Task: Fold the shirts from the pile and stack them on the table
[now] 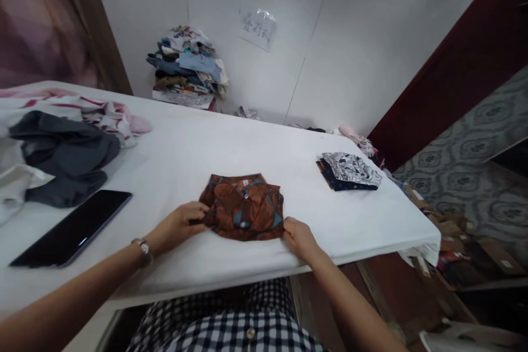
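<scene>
White tabletop (185, 148): left hand (181, 221) and right hand (301, 238) angle inward, fingers pinching the brown shirt (258, 209).

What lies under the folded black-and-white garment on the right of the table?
Dark cloth with dots shows below the black-and-white garment, along its left and near edges. The rest is covered, so I can't tell how many pieces are there.

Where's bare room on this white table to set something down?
Free: white tabletop behind the folded brown-and-blue patterned shirt, and between it and the black-and-white printed folded stack. Crowded: the left end, with a flat black phone and rumpled dark-grey cloth.
</scene>
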A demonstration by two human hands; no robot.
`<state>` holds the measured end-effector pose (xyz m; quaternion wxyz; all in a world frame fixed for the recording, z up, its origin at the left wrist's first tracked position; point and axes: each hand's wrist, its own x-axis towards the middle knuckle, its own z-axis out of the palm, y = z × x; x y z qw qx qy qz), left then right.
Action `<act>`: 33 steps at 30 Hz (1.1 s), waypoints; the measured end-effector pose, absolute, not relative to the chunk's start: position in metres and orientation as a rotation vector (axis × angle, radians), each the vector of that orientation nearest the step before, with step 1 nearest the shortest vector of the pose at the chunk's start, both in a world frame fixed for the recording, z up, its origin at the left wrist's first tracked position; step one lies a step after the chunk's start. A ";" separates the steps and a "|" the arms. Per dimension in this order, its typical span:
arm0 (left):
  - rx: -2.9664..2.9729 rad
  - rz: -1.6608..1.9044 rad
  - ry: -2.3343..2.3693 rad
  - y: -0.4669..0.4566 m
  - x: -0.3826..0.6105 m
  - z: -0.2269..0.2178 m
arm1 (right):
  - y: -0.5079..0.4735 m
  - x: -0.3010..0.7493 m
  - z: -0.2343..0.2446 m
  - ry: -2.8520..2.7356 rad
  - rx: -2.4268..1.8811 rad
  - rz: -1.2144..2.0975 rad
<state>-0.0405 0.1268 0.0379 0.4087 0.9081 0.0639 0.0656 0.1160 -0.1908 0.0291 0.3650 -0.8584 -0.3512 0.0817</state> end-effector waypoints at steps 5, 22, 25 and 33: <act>2.350 0.158 0.171 0.118 -0.060 0.017 | -0.197 0.104 0.022 -1.036 -2.238 0.275; 2.313 0.293 0.584 0.107 0.012 0.054 | -0.130 0.131 0.044 -0.743 -2.174 0.177; 2.215 0.365 0.496 0.111 0.014 0.051 | -0.140 0.121 0.040 -0.731 -2.182 0.070; 2.216 0.198 0.622 0.119 0.007 0.032 | -0.159 0.127 0.010 -0.593 -2.037 0.191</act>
